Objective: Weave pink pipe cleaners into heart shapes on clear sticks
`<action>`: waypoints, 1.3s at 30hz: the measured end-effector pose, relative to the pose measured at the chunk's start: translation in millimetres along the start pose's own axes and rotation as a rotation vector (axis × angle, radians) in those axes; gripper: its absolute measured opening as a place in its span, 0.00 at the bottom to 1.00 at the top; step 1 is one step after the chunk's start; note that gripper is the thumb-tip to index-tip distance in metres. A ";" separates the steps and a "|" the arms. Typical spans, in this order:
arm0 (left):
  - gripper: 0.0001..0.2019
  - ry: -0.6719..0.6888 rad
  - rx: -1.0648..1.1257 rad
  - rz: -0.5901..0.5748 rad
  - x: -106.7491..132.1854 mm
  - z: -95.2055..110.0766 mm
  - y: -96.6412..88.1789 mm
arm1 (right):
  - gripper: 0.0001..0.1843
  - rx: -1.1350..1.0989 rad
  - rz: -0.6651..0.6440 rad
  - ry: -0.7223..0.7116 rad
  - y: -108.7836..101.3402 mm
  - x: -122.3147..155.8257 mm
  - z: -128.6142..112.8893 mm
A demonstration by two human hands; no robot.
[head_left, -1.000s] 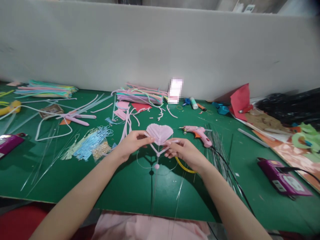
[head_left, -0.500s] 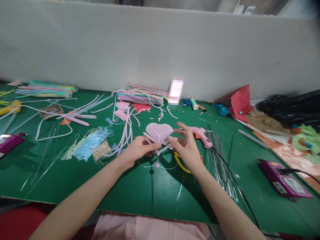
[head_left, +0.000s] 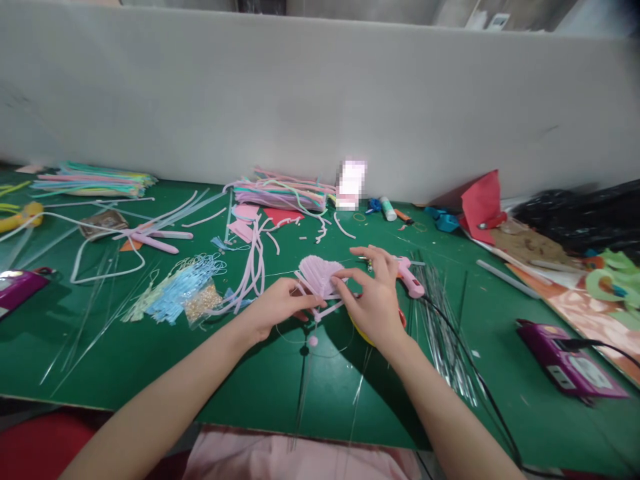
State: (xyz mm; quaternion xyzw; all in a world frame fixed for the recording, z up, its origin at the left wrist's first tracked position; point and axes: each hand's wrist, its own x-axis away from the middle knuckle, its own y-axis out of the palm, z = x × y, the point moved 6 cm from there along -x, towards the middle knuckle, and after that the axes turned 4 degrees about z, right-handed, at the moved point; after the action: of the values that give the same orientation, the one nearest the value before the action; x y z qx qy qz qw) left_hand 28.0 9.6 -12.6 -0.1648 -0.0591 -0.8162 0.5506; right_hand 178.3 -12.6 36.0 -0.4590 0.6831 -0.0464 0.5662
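Note:
A pale pink heart-shaped pipe-cleaner piece (head_left: pixel 316 272) is held up in front of me, with pink strips crossing under it, a small pink ball (head_left: pixel 313 342) and thin clear wires hanging below. My left hand (head_left: pixel 280 305) is closed on its lower left part, thumb on top of the strips. At its right edge, my right hand (head_left: pixel 374 300) pinches with thumb and forefinger, the other fingers raised. Beneath the right wrist lie yellow-handled scissors (head_left: pixel 362 331), mostly hidden. A pink glue gun (head_left: pixel 411 279) rests just beyond the right hand.
Pipe-cleaner bundles (head_left: pixel 283 193) lie along the grey partition (head_left: pixel 300 100). On the left are blue tassels (head_left: pixel 173 297) and a bag of gold beads (head_left: pixel 203 302). Clear wires (head_left: pixel 443 320), a black cord (head_left: pixel 463 350) and a purple box (head_left: pixel 570 360) occupy the right of the green table (head_left: pixel 240 393).
The heart has tilted and turned, its top now lower. My right hand has moved in from beside it, and its thumb and forefinger have closed on the right edge.

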 end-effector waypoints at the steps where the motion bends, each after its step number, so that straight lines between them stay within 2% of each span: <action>1: 0.14 -0.007 0.002 -0.001 0.6 -0.1 0.1 | 0.05 0.012 -0.007 -0.015 0.2 0.0 -1.6; 5: 0.13 -0.016 0.010 -0.016 1.8 -0.5 -0.2 | 0.04 -0.005 -0.007 0.026 -0.2 -0.1 -0.7; 9: 0.13 -0.001 0.016 -0.039 1.1 -0.5 -1.4 | 0.06 -0.144 0.038 0.183 -3.3 0.1 14.0; 13: 0.13 -0.002 0.008 -0.015 0.0 -1.1 -3.8 | 0.15 -0.287 0.084 0.353 -8.5 0.4 30.9; 16: 0.11 0.000 0.030 0.023 -0.2 0.0 -6.9 | 0.20 -0.331 0.045 0.436 -8.0 0.0 36.3; 19: 0.12 -0.010 0.063 0.047 0.2 1.0 -9.9 | 0.17 -0.499 -0.018 0.600 1.0 4.4 41.4; 22: 0.14 -0.016 0.089 0.054 1.1 1.6 -12.1 | 0.23 -0.699 -0.218 0.764 20.6 14.4 40.0; 24: 0.15 -0.023 0.111 0.059 1.6 1.5 -13.0 | 0.23 -0.755 -0.362 0.771 29.9 19.2 34.1; 26: 0.15 -0.036 0.126 0.055 1.9 1.0 -13.0 | 0.20 -0.767 -0.434 0.761 33.4 21.4 30.0; 31: 0.16 -0.052 0.109 0.010 2.5 1.0 -9.5 | 0.20 -0.769 -0.424 0.757 30.2 18.6 29.7; 35: 0.16 -0.063 0.099 0.051 1.9 0.3 -11.1 | 0.21 -0.769 -0.429 0.745 29.7 17.7 30.4; 39: 0.13 -0.024 0.049 0.067 0.4 1.8 -11.9 | 0.20 -0.664 -0.360 0.668 26.3 16.4 29.9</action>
State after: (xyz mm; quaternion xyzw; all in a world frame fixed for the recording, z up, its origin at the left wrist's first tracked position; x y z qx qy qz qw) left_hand 17.3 14.3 -9.7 -0.1630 -0.0802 -0.7935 0.5808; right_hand 188.6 5.1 -1.9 -0.6850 0.7149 -0.0682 0.1231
